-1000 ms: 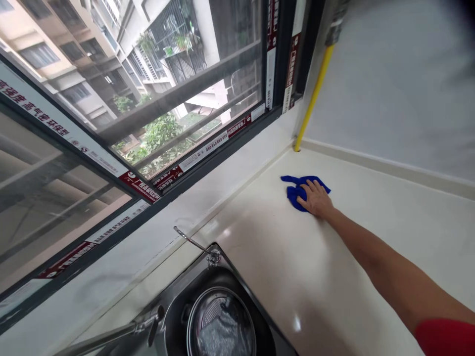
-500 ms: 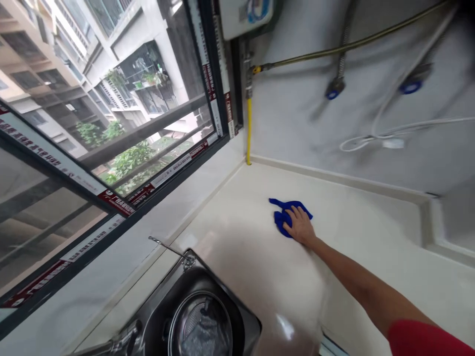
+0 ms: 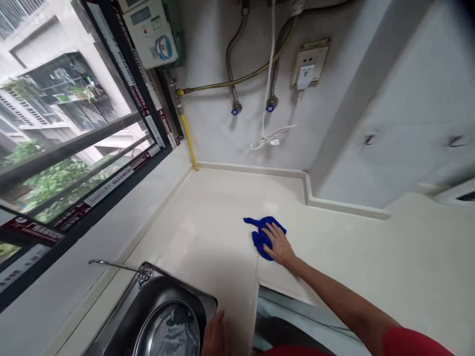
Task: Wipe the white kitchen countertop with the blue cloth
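My right hand (image 3: 280, 245) lies flat, fingers spread, pressing a blue cloth (image 3: 261, 236) onto the cream countertop (image 3: 208, 222). The cloth sits near the counter's front edge, beside a cut-out in the counter. My left hand (image 3: 214, 336) shows at the bottom edge, resting on the counter next to the steel sink (image 3: 148, 311); its fingers are mostly out of view. A round steel basin (image 3: 168, 333) sits in the sink.
A window (image 3: 67, 148) runs along the left, with a pale sill below it. On the back wall are a yellow gas pipe (image 3: 189, 143), a gas meter (image 3: 148, 29), hoses, a socket (image 3: 307, 62) and a loose white cable. A faucet lever (image 3: 115, 267) stands behind the sink.
The view swung right and up the back wall. My right hand has drawn the blue cloth back from the corner toward the counter's front edge. My left hand has come into view.
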Available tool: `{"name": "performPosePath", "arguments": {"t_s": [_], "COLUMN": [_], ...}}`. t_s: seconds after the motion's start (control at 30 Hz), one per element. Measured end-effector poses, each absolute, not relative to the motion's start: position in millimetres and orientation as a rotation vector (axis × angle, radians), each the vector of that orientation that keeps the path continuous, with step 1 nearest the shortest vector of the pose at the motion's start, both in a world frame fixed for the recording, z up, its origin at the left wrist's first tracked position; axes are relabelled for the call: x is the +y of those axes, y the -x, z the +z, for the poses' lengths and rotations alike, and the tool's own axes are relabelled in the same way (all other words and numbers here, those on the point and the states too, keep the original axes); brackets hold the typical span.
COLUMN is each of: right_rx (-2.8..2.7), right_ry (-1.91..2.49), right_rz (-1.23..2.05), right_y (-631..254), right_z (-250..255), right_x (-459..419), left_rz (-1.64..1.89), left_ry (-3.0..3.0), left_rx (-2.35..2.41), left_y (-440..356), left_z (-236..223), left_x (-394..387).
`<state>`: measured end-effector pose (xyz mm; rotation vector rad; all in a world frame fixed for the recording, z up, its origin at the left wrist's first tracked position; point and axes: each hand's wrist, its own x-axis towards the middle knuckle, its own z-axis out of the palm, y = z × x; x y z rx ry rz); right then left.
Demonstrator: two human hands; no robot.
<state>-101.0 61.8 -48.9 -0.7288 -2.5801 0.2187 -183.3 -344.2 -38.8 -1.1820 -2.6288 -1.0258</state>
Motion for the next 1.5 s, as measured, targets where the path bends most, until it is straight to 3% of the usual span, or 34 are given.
{"name": "performPosePath", "arguments": {"t_s": [0.23,0.4,0.83,1.17,1.3,1.5], "right_rx": [-2.487,-2.455,-2.319,-2.663,-2.746,-2.764], "right_ry": [0.975,1.139,1.458,0.94,0.696,0.711], "right_rz": [0.089,0.017,0.091,0.688,0.747,0.705], "right_y": [-50,-85,-13,112,112,97], "right_z": [-59,-51,-38,2,10,9], "right_x": [40,26,10,-49,-51,-28], "left_rz": [-0.746,-0.575,-0.373,-0.272,-0.255,-0.262], "left_ry": [1.397,1.204,1.233,1.236,1.214,1.192], "left_rx": [-2.493,-2.691,-2.755,-2.781,-2.789,-2.804], "left_y": [216,220,216,216,221,227], "left_z": [-40,-40,-28,-16,-19,-22], "left_x": [-253,-220,-214,-213,-213,-212]}}
